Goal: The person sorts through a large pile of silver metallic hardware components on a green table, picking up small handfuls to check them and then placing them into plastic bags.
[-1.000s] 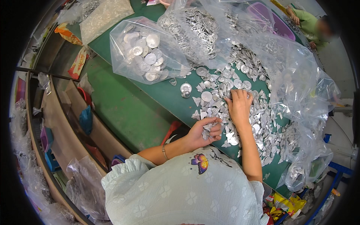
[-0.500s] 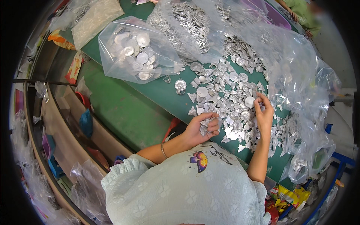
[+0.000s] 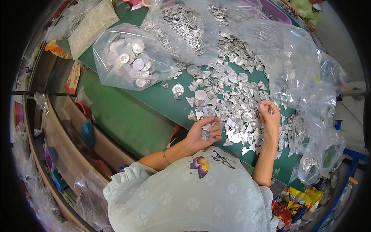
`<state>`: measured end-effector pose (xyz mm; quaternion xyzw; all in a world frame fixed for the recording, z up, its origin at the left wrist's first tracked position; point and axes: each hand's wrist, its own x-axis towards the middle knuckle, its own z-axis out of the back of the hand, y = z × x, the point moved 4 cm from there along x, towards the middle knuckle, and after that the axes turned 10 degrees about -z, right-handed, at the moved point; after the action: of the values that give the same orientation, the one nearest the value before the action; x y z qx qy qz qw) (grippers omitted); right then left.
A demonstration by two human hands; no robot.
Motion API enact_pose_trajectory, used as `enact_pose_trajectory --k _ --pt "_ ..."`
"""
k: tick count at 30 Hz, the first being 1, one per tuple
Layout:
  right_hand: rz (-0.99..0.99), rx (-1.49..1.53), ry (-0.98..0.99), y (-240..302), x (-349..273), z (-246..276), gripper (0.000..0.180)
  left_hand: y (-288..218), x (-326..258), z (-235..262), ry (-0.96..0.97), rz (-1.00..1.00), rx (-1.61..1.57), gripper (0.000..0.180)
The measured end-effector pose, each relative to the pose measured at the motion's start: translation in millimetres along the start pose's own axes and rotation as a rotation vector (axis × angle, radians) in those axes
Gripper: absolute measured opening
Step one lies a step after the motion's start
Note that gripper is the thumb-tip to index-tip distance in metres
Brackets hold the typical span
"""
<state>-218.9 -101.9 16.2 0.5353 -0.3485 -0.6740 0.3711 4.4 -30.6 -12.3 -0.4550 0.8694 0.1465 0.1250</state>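
Silver metal charms point(image 3: 228, 101) lie in a loose pile on the green tabletop point(image 3: 150, 101): round discs, butterfly-like shapes and small flat pieces. At the pile's near edge, my left hand point(image 3: 198, 135) curls around several silver charms point(image 3: 206, 132), which show between thumb and fingers. Over the right side of the pile is my right hand point(image 3: 270, 118), its thumb and fingertips pressed together. Whatever it pinches is too small to make out. One round medallion point(image 3: 178, 91) rests apart, left of the pile.
A clear bag of round discs point(image 3: 133, 62) lies at the table's far left. Beside it is a larger bag of openwork silver pieces point(image 3: 185, 31). Crumpled clear plastic point(image 3: 301, 73) covers the right side. Brown shelving point(image 3: 63, 135) stands left. Another person point(image 3: 307, 11) is at the far right.
My right hand has come nearer and its fingers have closed in. My left hand still holds its charms. The whole view has shifted slightly.
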Motion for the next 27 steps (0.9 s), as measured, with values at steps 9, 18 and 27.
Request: enact_pose_trajectory --k 9,18,27 --pt "0.719 -0.931 -0.304 14.0 -1.2 -22.0 0.018 1.8 -0.8 -2.2 -0.015 -0.019 0.058 0.015" --pt "0.003 0.692 0.336 1.7 6.0 -1.4 0.022 2.3 2.2 -1.5 -0.005 -0.008 0.057 0.016" --pt "0.509 -0.512 -0.302 35.3 36.8 -23.8 0.028 5.0 1.3 -3.1 -0.018 0.000 0.057 0.016"
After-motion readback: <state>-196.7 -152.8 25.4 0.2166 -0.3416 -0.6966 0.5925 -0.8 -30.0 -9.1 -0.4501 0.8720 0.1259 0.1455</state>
